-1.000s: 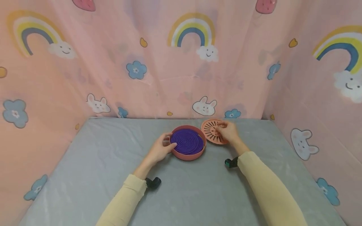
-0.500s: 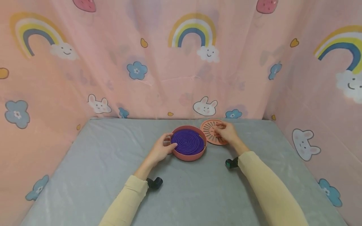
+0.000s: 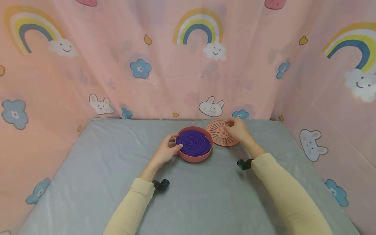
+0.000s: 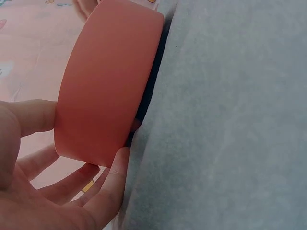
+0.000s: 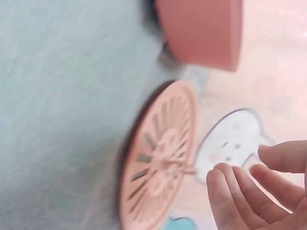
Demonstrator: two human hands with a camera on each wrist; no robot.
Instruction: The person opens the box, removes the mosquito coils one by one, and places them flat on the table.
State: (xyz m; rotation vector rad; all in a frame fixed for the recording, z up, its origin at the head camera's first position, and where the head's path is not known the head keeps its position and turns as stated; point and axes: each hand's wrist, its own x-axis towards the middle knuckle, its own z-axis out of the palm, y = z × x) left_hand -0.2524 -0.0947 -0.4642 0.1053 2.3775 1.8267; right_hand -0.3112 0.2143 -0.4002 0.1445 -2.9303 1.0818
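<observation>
A round pink dish (image 3: 194,158) holding a purple spiral coil (image 3: 194,142) stands on the grey cloth. My left hand (image 3: 175,143) grips its left rim; in the left wrist view the thumb and fingers (image 4: 112,182) wrap the dish wall (image 4: 108,81). A flat pink slotted lid (image 3: 218,133) lies just right of the dish. My right hand (image 3: 230,128) hovers over the lid's right half. In the right wrist view its fingers (image 5: 235,191) are loosely curved, holding nothing, close to the lid (image 5: 158,158).
The grey cloth (image 3: 117,169) covers the whole table. Pink printed fabric walls (image 3: 44,98) close in the left, back and right sides. Black wrist cameras (image 3: 161,185) (image 3: 243,164) sit under both cream sleeves.
The head view has tilted slightly, so everything sits a little higher in the frame. Both hands, the dish and the lid keep nearly the same places.
</observation>
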